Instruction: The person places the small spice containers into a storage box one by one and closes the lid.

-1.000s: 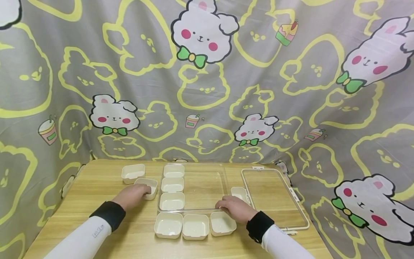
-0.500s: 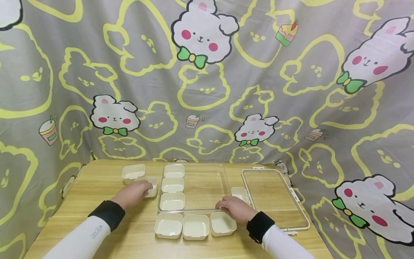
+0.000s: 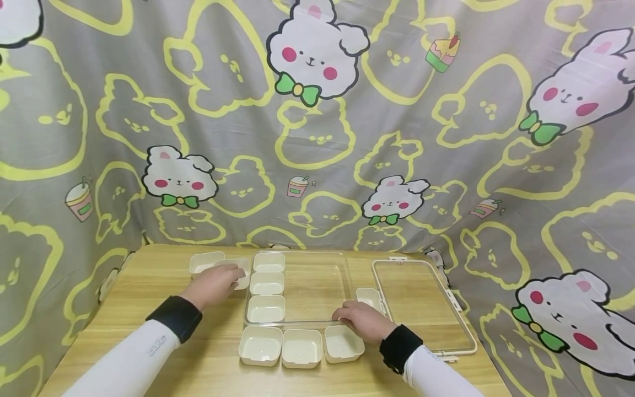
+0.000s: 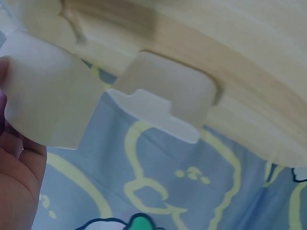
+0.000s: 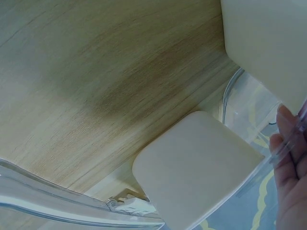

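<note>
In the head view, my left hand (image 3: 213, 288) holds a small cream box (image 3: 241, 271) by its wall, just left of the large clear container (image 3: 317, 286). The left wrist view shows this held box (image 4: 50, 93) tilted, with thumb and fingers on its edge. Behind it another cream box (image 3: 200, 261) stands on the table. Three cream boxes (image 3: 266, 309) line the left side inside the clear container. At the container's near right edge, my right hand (image 3: 364, 321) grips the clear rim, its fingers bent over it in the right wrist view.
Three more cream boxes (image 3: 301, 348) stand in a row before the container. One box (image 3: 367, 296) sits to its right, beside a clear lid (image 3: 421, 303) with a white rim and clips. A patterned curtain (image 3: 317, 138) hangs behind the wooden table (image 3: 208, 364).
My left hand has lifted the cream box from the table and moved it up and slightly right, toward the container. My right hand has stayed on the rim.
</note>
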Motion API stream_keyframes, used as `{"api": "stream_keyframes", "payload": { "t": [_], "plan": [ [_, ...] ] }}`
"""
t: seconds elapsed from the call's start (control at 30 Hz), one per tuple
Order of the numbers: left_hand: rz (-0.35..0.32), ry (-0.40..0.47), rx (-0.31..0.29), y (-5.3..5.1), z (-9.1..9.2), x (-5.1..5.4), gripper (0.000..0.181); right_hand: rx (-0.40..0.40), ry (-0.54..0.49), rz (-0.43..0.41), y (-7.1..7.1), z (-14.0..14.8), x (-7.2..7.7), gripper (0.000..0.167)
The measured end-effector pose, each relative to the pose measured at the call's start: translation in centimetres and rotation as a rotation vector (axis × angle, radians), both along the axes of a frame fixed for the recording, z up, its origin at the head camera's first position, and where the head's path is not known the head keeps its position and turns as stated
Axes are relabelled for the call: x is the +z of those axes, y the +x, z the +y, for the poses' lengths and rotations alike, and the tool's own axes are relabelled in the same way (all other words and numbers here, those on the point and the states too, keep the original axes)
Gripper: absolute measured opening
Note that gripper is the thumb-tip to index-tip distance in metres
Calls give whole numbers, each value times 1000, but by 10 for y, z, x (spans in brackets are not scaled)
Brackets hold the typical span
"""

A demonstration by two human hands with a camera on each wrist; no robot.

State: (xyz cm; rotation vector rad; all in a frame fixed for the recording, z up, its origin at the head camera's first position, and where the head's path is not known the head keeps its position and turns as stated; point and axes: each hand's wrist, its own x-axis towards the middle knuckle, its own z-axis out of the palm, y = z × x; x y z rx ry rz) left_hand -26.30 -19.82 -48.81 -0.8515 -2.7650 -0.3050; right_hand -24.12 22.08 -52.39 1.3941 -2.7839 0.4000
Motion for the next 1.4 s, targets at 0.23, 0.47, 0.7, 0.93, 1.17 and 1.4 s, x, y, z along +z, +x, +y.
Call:
{"api": "stream_keyframes", "payload": {
  "t": [0.23, 0.47, 0.7, 0.93, 1.17, 1.4],
  "plan": [
    [13, -14, -16, -3, 19, 13, 16, -5, 6, -11, 0, -1, 0, 18],
    [10, -17, -34, -13, 39, 19, 19, 0, 3, 0, 0, 0, -1, 18],
    [7, -9, -54, -21, 62, 24, 21, 15, -4, 15, -1, 1, -2, 18],
    [3, 33, -86, -28, 88, 22, 24, -15, 29, -3, -2, 1, -4, 16],
    [-4, 59, -100, -36, 111, 19, 24, -22, 26, -19, -1, 0, -4, 17],
    [6, 78, -88, -47, 128, 13, 27, -25, 26, -16, -3, 2, -4, 18]
  ]
}}
